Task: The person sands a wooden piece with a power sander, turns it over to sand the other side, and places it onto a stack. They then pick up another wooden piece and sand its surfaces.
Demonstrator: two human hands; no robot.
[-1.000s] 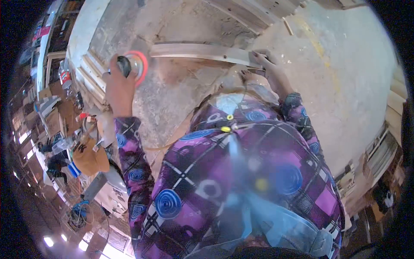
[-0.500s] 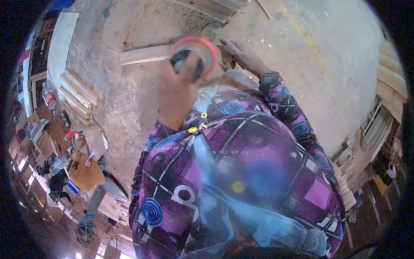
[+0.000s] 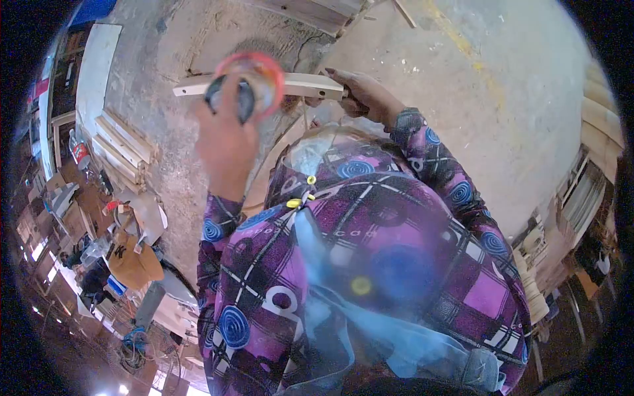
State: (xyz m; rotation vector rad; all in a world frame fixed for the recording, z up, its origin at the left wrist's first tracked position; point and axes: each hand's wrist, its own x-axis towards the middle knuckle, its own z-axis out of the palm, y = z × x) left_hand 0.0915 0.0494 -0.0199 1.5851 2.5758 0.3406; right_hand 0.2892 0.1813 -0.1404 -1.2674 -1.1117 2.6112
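My left hand [image 3: 224,148], blurred by motion, is closed on a round red-rimmed disc [image 3: 272,84] with a dark middle; its exact kind is smeared. The disc overlaps a slightly curved, pale wooden piece [image 3: 307,82] that has small dark holes along its side. My right hand [image 3: 363,92] wraps round the right end of this wooden piece. The piece lies crosswise before me, its left end showing past the disc.
Planks [image 3: 310,13] lie on the concrete floor [image 3: 456,125] ahead. At the left are stacked wood strips [image 3: 122,148], a bottle [image 3: 79,152] and an orange-brown cap [image 3: 134,263] among clutter. More boards [image 3: 601,112] line the right side.
My left hand and the disc have moved left along the wooden piece. More of the piece's right part, with its holes, now shows. My right hand stays at the right end.
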